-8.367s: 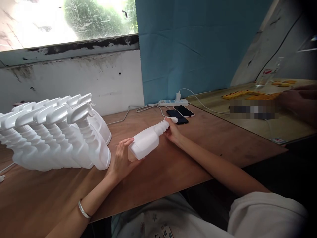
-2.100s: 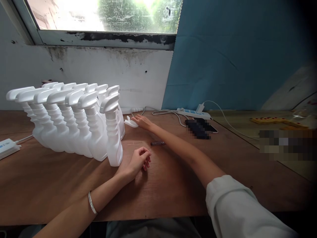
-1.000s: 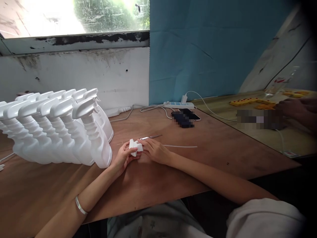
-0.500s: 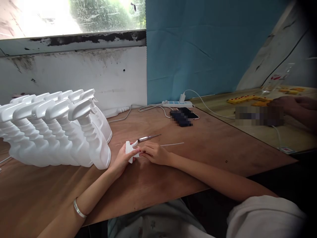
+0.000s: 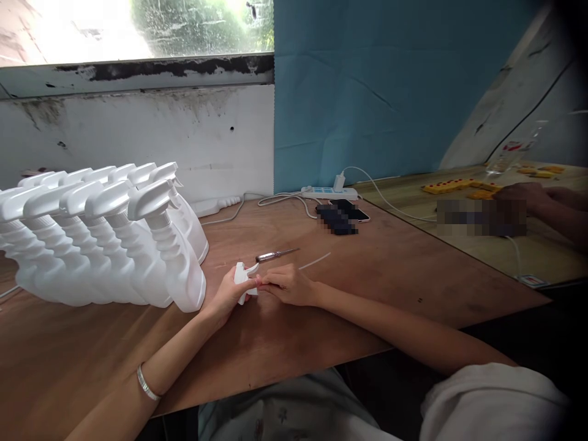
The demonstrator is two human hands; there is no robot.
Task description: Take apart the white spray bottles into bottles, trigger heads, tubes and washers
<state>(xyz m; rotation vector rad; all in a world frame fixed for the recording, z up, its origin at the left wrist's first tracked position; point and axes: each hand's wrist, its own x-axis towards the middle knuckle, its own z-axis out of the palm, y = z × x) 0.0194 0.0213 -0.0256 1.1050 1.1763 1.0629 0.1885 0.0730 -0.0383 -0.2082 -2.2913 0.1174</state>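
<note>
A white trigger spray head (image 5: 240, 277) is gripped in my left hand (image 5: 225, 294), its trigger lever facing right. My right hand (image 5: 293, 286) meets it at the right end, fingertips pinched together on a thin white tube (image 5: 315, 260). That tube sticks out behind the right hand, slanting up to the right. My fingers hide where tube and spray head meet. Just beyond the hands, a screwdriver (image 5: 276, 255) lies on the table.
Rows of white spray bottles (image 5: 181, 269) stand at left. At the back of the wooden table (image 5: 294, 355) are a power strip (image 5: 328, 193), cables and a phone (image 5: 351, 210). On the right table, another person's hand (image 5: 519, 199) is near yellow pieces (image 5: 454, 185).
The tube's free end has swung up and slightly left, so it slants more. Both hands stay nearly in place, still on the spray head and tube.
</note>
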